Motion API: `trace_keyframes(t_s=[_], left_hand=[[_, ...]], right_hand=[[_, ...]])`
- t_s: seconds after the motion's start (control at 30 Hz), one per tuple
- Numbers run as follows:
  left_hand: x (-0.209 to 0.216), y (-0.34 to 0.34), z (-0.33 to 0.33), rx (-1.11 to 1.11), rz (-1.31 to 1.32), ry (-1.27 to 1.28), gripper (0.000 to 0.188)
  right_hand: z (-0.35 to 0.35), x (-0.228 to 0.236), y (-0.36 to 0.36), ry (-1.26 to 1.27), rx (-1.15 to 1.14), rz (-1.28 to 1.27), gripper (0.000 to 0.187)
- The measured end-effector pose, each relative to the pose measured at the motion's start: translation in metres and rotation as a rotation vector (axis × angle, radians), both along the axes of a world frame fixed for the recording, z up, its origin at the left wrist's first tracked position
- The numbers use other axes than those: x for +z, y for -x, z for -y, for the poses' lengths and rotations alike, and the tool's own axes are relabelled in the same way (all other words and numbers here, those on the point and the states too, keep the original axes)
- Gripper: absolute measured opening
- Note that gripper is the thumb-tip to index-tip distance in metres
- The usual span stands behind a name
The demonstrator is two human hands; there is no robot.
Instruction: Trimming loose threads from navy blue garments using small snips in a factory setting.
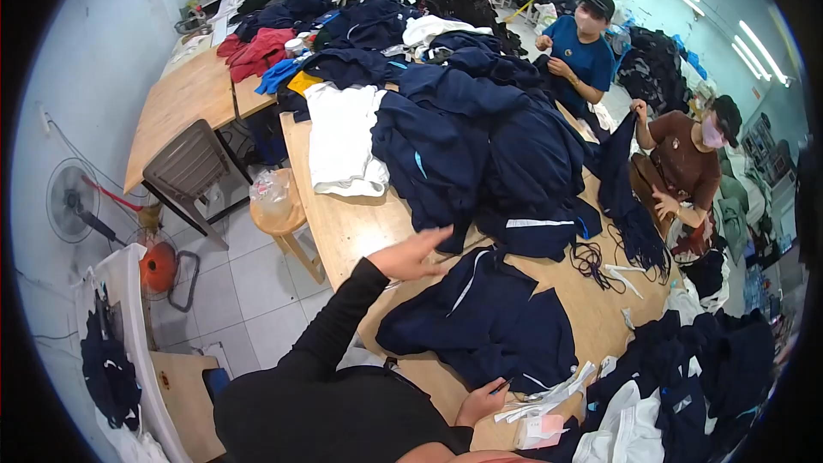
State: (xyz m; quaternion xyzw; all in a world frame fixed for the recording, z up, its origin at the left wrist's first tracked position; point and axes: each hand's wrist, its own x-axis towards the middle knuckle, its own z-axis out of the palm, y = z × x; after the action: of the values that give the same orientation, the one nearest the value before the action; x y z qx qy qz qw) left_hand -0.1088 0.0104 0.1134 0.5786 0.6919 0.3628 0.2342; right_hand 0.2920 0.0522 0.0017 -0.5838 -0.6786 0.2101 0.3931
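1. Gripping a small dark tool [501,386], the right hand [480,403] was at the near edge of a navy garment [497,321], with white strips [557,392] just beside it.
2. That garment lay spread on the wooden table [360,231], between both hands.
3. The left hand [413,255] reached toward its far edge, fingers extended, holding nothing; contact could not be told.
4. Beyond, a white garment [347,133] lay beside a navy heap [536,141].
5. Across the table, a person in brown [690,159] held dark cloth [619,180].
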Motion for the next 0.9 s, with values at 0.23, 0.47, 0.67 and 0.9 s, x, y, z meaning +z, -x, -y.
trace_keyframes(t_s=[0.23, 0.47, 0.67, 0.9], left_hand=[[-0.118, -0.063, 0.014, 0.459, -0.649, 0.053, 0.063], [-0.109, -0.074, 0.01, 0.545, -0.634, 0.002, 0.047], [-0.115, -0.074, -0.002, 0.559, -0.627, -0.08, 0.038], [-0.129, -0.065, 0.008, 0.56, -0.642, -0.039, 0.04]], right_hand=[[0.002, 0.002, 0.001, 0.116, 0.025, -0.061, 0.046], [0.003, 0.002, 0.002, 0.053, 0.03, -0.05, 0.048], [0.004, 0.014, 0.005, -0.016, -0.013, -0.007, 0.04], [0.0, 0.005, 0.01, 0.061, 0.017, -0.092, 0.03]])
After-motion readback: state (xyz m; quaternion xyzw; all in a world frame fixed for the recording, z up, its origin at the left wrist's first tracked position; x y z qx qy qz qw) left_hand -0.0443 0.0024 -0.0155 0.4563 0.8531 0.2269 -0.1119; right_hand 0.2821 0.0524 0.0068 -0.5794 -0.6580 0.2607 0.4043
